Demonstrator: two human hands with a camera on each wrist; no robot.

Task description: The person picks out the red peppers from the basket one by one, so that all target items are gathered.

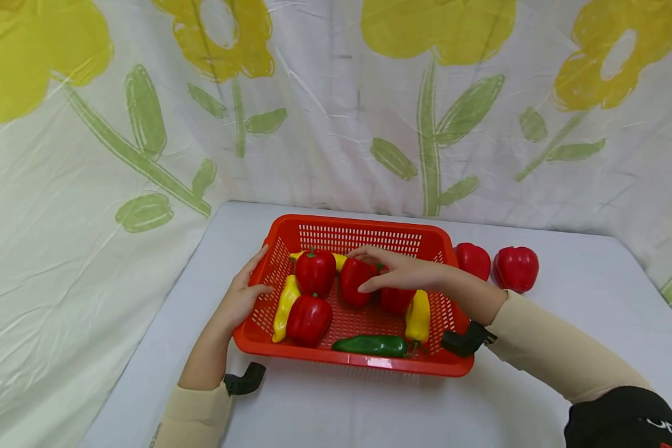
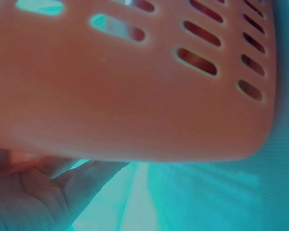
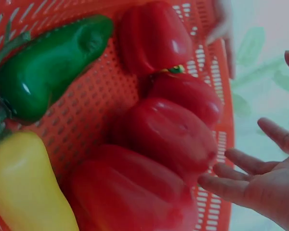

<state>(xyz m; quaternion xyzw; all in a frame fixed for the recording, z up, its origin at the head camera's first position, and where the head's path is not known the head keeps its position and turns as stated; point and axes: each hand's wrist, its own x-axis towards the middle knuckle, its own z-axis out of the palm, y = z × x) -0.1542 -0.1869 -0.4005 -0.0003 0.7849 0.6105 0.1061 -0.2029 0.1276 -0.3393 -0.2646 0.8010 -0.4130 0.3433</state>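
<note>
A red plastic basket (image 1: 336, 359) with slotted sides stands on the table. My left hand (image 1: 243, 300) holds its left rim, the thumb over the inside. Over the basket's back middle, my right hand (image 1: 404, 271) has its fingers spread, with a red bell pepper (image 1: 354, 284) just below them. Another red bell pepper (image 1: 394, 301) is partly hidden under this hand. In the right wrist view the fingers of the right hand (image 3: 260, 180) are extended beside the bell peppers (image 3: 168, 137), holding nothing. Two more red bell peppers (image 1: 316, 272) (image 1: 309, 319) lie in the left half.
Also inside are a green pepper (image 1: 371, 345) along the front and yellow peppers at the left (image 1: 285, 311) and right (image 1: 418, 316). Two red bell peppers (image 1: 473, 260) (image 1: 516, 268) sit on the white table (image 1: 571, 280) right of the basket. A flowered curtain (image 1: 325, 124) hangs behind.
</note>
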